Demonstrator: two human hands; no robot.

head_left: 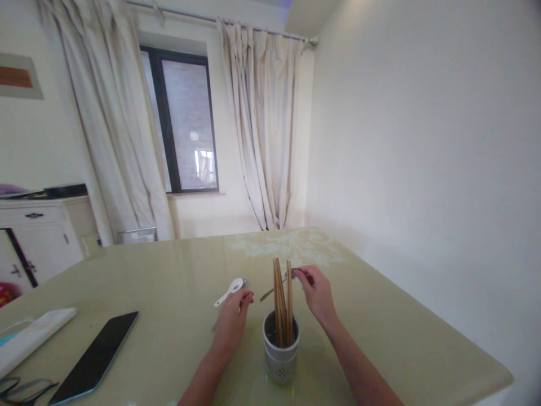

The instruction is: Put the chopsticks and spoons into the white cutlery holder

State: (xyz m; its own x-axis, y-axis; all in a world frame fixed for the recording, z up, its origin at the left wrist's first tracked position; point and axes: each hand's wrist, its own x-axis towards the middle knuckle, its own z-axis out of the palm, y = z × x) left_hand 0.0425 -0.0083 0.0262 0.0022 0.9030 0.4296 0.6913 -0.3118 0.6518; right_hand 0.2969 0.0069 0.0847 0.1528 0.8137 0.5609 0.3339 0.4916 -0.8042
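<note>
A grey-white patterned holder [281, 361] stands upright on the table, with several wooden chopsticks [279, 304] in it. Beyond it on the right, my right hand [315, 290] is closed in a pinch on the upper end of a slim metal utensil [267, 295], whose thin handle slants down to the left behind the chopsticks. Whether it is a spoon or a fork, I cannot tell. My left hand [231, 318] is left of the holder, its fingers curled together with nothing visible in them. A white spoon [231, 290] lies just past it, beside a partly hidden metal utensil [214, 326].
On the table [169, 282] at the left lie a dark tablet or phone [97, 358], a long white object [40, 338] and eyeglasses [29, 390]. A wall [422, 169] borders the right side. A white cabinet [46, 231] stands beyond the left edge.
</note>
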